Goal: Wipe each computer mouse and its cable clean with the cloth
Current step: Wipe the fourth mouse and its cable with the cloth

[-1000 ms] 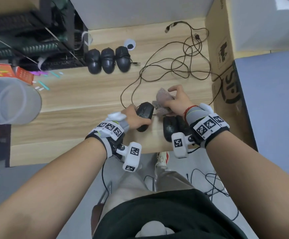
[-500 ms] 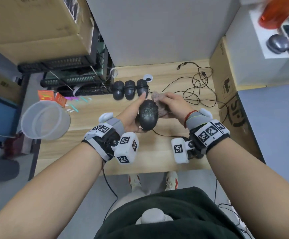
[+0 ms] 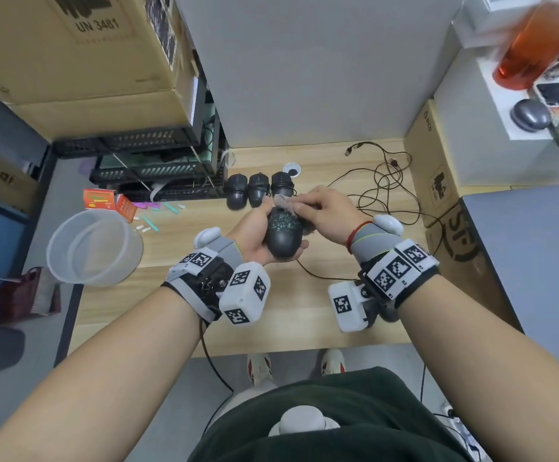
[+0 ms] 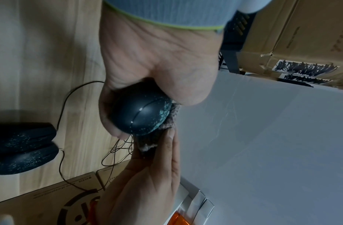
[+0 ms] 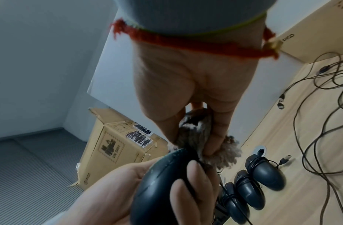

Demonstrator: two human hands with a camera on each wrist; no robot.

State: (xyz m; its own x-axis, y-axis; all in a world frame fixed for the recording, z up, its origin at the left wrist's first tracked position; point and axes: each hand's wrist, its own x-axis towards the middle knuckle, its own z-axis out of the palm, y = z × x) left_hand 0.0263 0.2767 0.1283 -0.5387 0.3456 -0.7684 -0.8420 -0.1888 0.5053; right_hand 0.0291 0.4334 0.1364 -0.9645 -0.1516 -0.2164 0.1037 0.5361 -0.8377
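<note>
My left hand (image 3: 264, 230) grips a black mouse (image 3: 283, 235) flecked with pale specks, lifted above the wooden table (image 3: 178, 315). My right hand (image 3: 321, 208) pinches a fuzzy brown cloth (image 3: 284, 202) against the mouse's far end. In the left wrist view the cloth (image 4: 147, 137) sits under the mouse (image 4: 141, 111). The right wrist view has the cloth (image 5: 195, 134) bunched between thumb and fingers on top of the mouse (image 5: 159, 182). The mouse's thin cable (image 3: 308, 271) trails down to the table.
Three black mice (image 3: 258, 191) line up at the back of the table, beside a tangle of cables (image 3: 381, 185). Two speckled mice (image 4: 22, 149) lie near the table's right side. A clear plastic tub (image 3: 94, 248) stands left; cardboard boxes (image 3: 448, 228) and a laptop box (image 3: 538, 261) stand right.
My left hand has lifted the mouse off the table. My right hand followed with the cloth and now presses it on the mouse's far end. The head view tilted upward.
</note>
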